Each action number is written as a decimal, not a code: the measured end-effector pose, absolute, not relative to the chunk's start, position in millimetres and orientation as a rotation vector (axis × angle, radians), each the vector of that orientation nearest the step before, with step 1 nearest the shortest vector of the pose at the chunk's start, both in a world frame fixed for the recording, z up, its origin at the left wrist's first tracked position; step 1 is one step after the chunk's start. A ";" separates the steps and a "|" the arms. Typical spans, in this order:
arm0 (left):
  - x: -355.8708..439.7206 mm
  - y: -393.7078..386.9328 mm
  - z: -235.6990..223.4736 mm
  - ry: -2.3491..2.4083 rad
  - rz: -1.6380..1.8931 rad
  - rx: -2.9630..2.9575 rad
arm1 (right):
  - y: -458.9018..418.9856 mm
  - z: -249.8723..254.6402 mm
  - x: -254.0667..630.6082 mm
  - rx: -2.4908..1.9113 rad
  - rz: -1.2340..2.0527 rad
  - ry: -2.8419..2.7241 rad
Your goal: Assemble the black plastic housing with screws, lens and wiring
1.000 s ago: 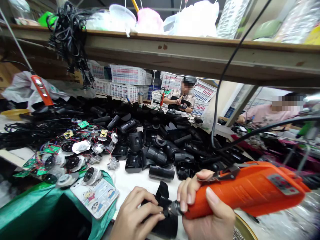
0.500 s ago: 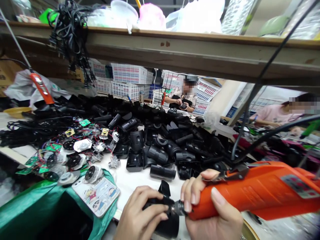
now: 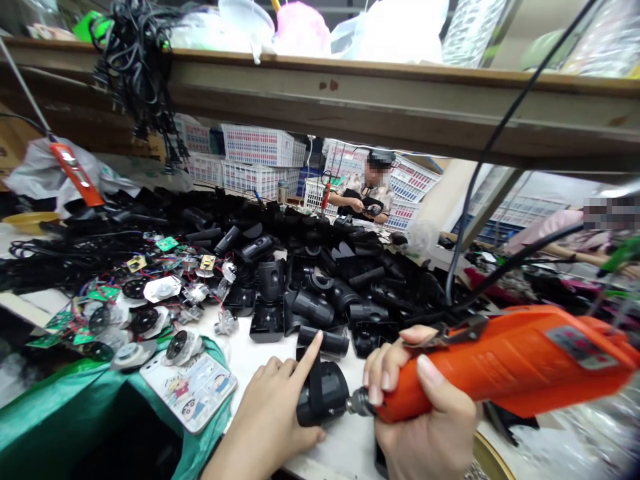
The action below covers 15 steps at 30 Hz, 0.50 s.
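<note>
- Change since a moment ago: the black cylindrical plastic housing (image 3: 323, 393), low in the frame's centre, has been tipped up off the white tabletop (image 3: 250, 363).
- Left hand (image 3: 273, 417) cradles it from beneath, index finger pointing straight up.
- Right hand (image 3: 417, 413) has its fingers (image 3: 383, 380) wrapped tight around the orange electric screwdriver (image 3: 505, 363), bit against the housing's side.
- Heap of black parts (image 3: 340, 280) lies behind.

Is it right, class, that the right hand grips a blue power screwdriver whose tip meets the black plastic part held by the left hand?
Not quite: the power screwdriver is orange, not blue. The head view shows the right hand gripping it, its tip meeting the black plastic part held by the left hand.
</note>
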<state>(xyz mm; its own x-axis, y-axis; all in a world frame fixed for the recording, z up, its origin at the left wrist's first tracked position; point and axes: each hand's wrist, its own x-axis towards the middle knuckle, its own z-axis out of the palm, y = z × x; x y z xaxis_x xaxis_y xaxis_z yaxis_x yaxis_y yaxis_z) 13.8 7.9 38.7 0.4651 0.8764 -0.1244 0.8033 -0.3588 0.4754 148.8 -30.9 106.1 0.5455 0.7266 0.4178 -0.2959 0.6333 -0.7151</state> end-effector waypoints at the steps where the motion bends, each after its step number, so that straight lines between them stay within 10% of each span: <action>1: 14.6 8.1 39.2 1.392 0.213 2.254 | -28.8 103.5 146.7 -0.626 0.653 -0.772; 15: 6.4 14.2 32.2 1.391 0.293 2.180 | -8.7 80.5 130.1 -0.691 0.618 -0.773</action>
